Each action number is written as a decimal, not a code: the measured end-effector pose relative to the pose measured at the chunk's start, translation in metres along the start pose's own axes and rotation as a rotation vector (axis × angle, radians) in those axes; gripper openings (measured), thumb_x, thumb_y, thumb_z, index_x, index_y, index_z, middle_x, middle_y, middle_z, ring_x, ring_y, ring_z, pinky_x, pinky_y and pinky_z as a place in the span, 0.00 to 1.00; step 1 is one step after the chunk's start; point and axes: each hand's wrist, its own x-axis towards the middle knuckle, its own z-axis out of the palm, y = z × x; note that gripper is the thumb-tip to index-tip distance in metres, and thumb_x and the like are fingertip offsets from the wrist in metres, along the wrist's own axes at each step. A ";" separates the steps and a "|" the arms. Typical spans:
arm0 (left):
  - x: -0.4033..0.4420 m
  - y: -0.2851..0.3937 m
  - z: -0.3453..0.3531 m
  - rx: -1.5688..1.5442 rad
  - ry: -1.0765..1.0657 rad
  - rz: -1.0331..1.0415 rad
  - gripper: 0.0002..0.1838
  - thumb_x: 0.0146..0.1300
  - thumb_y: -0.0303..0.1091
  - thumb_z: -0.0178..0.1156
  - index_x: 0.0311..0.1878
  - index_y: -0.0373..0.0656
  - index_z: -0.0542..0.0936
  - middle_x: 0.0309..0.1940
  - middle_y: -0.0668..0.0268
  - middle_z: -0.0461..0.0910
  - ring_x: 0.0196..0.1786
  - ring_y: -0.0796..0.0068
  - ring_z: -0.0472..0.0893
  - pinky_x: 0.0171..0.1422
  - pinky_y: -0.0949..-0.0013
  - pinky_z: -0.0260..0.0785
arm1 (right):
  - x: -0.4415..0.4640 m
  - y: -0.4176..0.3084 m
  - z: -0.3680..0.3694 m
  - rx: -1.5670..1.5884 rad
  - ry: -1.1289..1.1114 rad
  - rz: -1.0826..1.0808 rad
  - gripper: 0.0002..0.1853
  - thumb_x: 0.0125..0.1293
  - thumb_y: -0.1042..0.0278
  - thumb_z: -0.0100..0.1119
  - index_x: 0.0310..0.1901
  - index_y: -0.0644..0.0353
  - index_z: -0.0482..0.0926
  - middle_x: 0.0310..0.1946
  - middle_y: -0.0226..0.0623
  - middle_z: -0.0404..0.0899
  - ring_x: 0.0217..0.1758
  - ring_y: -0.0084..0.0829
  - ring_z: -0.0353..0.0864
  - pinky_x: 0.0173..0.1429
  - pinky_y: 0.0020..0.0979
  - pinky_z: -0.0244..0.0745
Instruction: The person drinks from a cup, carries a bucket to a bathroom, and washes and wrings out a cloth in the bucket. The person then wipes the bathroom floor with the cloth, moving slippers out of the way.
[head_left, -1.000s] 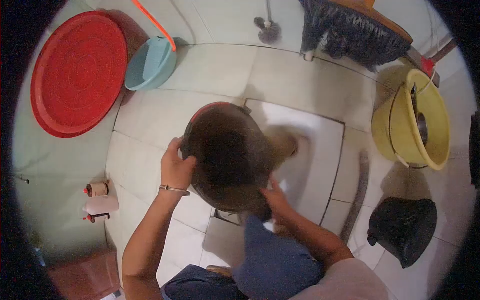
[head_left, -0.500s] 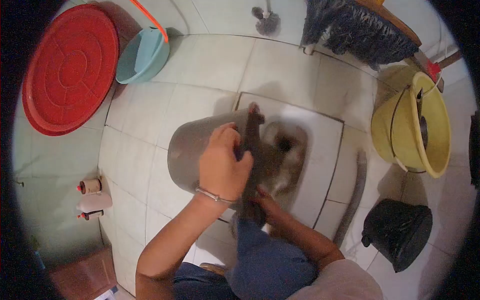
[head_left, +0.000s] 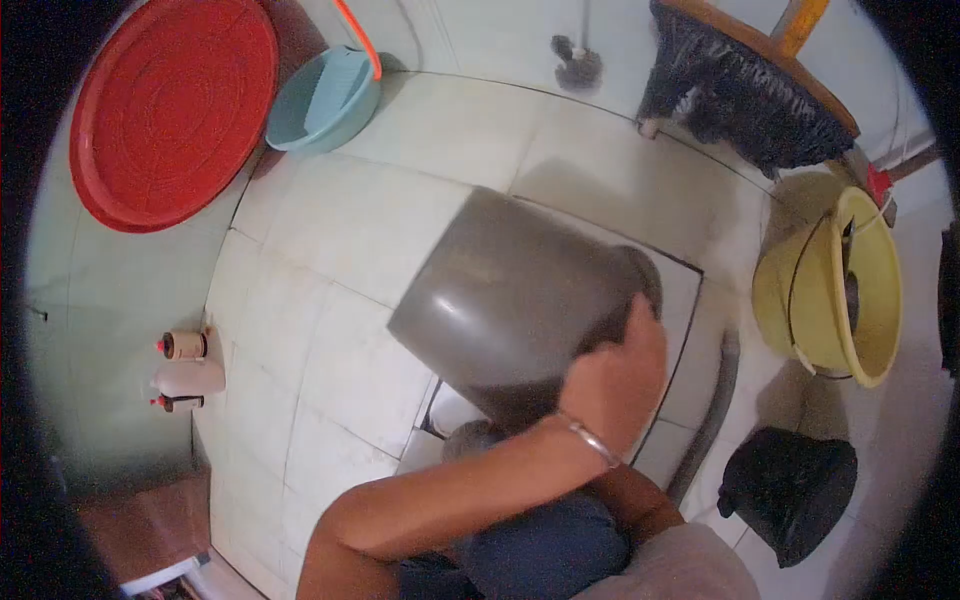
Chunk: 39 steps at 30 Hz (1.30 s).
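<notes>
A large dark grey bucket (head_left: 500, 290) is tipped on its side over the squat toilet (head_left: 675, 285), its base facing the left and its mouth turned away to the right. My left hand (head_left: 620, 375), with a silver bangle on the wrist, is closed on the bucket's rim at the right. The bucket hides most of the toilet pan. My right forearm shows below the left wrist, but my right hand is hidden behind the left arm and the bucket.
A yellow bucket (head_left: 800, 295) and a black bag-covered bin (head_left: 790, 490) stand at the right. A red lid (head_left: 175, 110) leans at the upper left beside a blue basin (head_left: 345, 120). Bottles (head_left: 188, 376) line the left wall. A dark mop (head_left: 740, 95) hangs at the top.
The bucket has tipped further over, so its outside and base now show instead of its inside. My left hand has swung from its left side across to the rim at the right.
</notes>
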 end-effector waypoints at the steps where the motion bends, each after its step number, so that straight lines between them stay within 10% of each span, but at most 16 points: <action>1: 0.000 -0.012 -0.018 -0.078 -0.035 -0.074 0.12 0.53 0.31 0.51 0.41 0.40 0.72 0.46 0.53 0.73 0.22 0.59 0.79 0.23 0.63 0.73 | 0.003 0.002 0.003 0.007 -0.017 -0.005 0.38 0.58 0.73 0.53 0.67 0.52 0.45 0.43 0.41 0.75 0.40 0.30 0.76 0.46 0.31 0.72; 5: -0.026 -0.111 -0.088 -0.235 0.339 -0.163 0.15 0.42 0.21 0.54 0.37 0.36 0.70 0.45 0.52 0.72 0.47 0.53 0.72 0.51 0.59 0.66 | 0.014 -0.012 0.022 -0.086 -0.109 -0.120 0.39 0.58 0.73 0.53 0.68 0.51 0.44 0.41 0.43 0.76 0.39 0.29 0.77 0.45 0.31 0.72; 11: -0.174 -0.306 -0.100 -0.443 0.437 -0.649 0.17 0.44 0.26 0.58 0.41 0.35 0.71 0.37 0.63 0.72 0.37 0.74 0.73 0.39 0.73 0.69 | 0.011 -0.070 0.079 -0.311 -0.098 -0.254 0.42 0.53 0.76 0.57 0.67 0.53 0.45 0.34 0.41 0.76 0.34 0.26 0.75 0.42 0.27 0.70; 12: -0.187 -0.297 -0.119 -0.555 0.157 -1.043 0.14 0.46 0.29 0.56 0.38 0.38 0.71 0.32 0.66 0.73 0.34 0.77 0.73 0.34 0.70 0.70 | 0.022 -0.072 0.084 -0.406 -0.046 -0.332 0.41 0.51 0.76 0.57 0.66 0.54 0.49 0.34 0.42 0.77 0.32 0.28 0.76 0.40 0.29 0.71; 17: -0.266 -0.304 -0.093 -1.125 0.613 -1.452 0.10 0.48 0.31 0.52 0.35 0.42 0.70 0.29 0.67 0.72 0.31 0.77 0.72 0.31 0.65 0.73 | 0.021 -0.111 0.116 -0.323 0.014 -0.319 0.24 0.50 0.75 0.56 0.52 0.62 0.69 0.32 0.42 0.77 0.34 0.34 0.77 0.40 0.36 0.73; 24: -0.306 -0.326 -0.057 -1.436 0.817 -1.397 0.06 0.50 0.31 0.53 0.32 0.45 0.68 0.28 0.70 0.69 0.33 0.76 0.71 0.40 0.60 0.73 | 0.002 -0.086 0.113 0.044 0.116 0.069 0.31 0.49 0.81 0.56 0.58 0.62 0.60 0.51 0.42 0.68 0.56 0.33 0.68 0.61 0.35 0.62; 26: -0.300 -0.332 -0.057 -1.463 0.813 -1.375 0.06 0.50 0.31 0.53 0.32 0.45 0.68 0.29 0.70 0.69 0.34 0.76 0.71 0.41 0.61 0.72 | 0.039 -0.033 0.055 -1.131 -0.377 -0.472 0.35 0.48 0.84 0.57 0.60 0.64 0.56 0.55 0.42 0.64 0.60 0.35 0.64 0.64 0.35 0.58; 29: -0.286 -0.336 -0.060 -1.542 0.800 -1.292 0.06 0.49 0.31 0.54 0.31 0.45 0.68 0.28 0.70 0.68 0.34 0.76 0.70 0.41 0.62 0.72 | 0.049 0.021 0.062 -1.252 -0.509 -0.769 0.26 0.47 0.69 0.65 0.49 0.61 0.68 0.39 0.41 0.75 0.46 0.34 0.74 0.50 0.34 0.69; 32: -0.282 -0.355 -0.042 -1.479 0.730 -1.201 0.09 0.47 0.33 0.56 0.33 0.46 0.69 0.28 0.70 0.69 0.35 0.76 0.69 0.39 0.62 0.69 | 0.007 0.028 0.105 -1.311 -0.570 -0.384 0.35 0.48 0.72 0.62 0.59 0.64 0.58 0.54 0.45 0.66 0.58 0.40 0.65 0.61 0.37 0.60; 34: -0.278 -0.352 -0.043 -1.437 0.733 -1.196 0.10 0.46 0.33 0.55 0.34 0.47 0.70 0.28 0.69 0.69 0.35 0.76 0.69 0.38 0.62 0.68 | 0.044 0.063 0.046 -1.398 -0.735 -0.974 0.28 0.53 0.67 0.59 0.55 0.62 0.64 0.48 0.41 0.71 0.51 0.35 0.70 0.55 0.34 0.65; 35: -0.273 -0.344 -0.053 -1.436 0.685 -1.179 0.11 0.46 0.34 0.55 0.35 0.47 0.69 0.30 0.69 0.69 0.35 0.76 0.69 0.38 0.63 0.68 | 0.033 0.057 0.042 -1.430 -0.652 -0.971 0.28 0.53 0.67 0.59 0.55 0.62 0.64 0.48 0.41 0.71 0.51 0.35 0.70 0.55 0.34 0.65; 37: -0.268 -0.338 -0.055 -1.501 0.694 -1.110 0.12 0.47 0.32 0.55 0.37 0.47 0.70 0.32 0.71 0.71 0.36 0.78 0.70 0.39 0.66 0.68 | -0.003 0.033 0.052 -1.027 0.093 -0.183 0.17 0.58 0.65 0.55 0.48 0.61 0.72 0.40 0.40 0.77 0.45 0.29 0.74 0.51 0.29 0.68; 39: -0.256 -0.333 -0.055 -1.567 0.643 -1.033 0.12 0.48 0.31 0.53 0.38 0.47 0.71 0.32 0.72 0.71 0.38 0.78 0.71 0.40 0.68 0.69 | -0.055 -0.010 0.038 -0.803 0.235 -0.410 0.13 0.60 0.65 0.54 0.44 0.61 0.75 0.39 0.38 0.77 0.43 0.27 0.74 0.50 0.29 0.69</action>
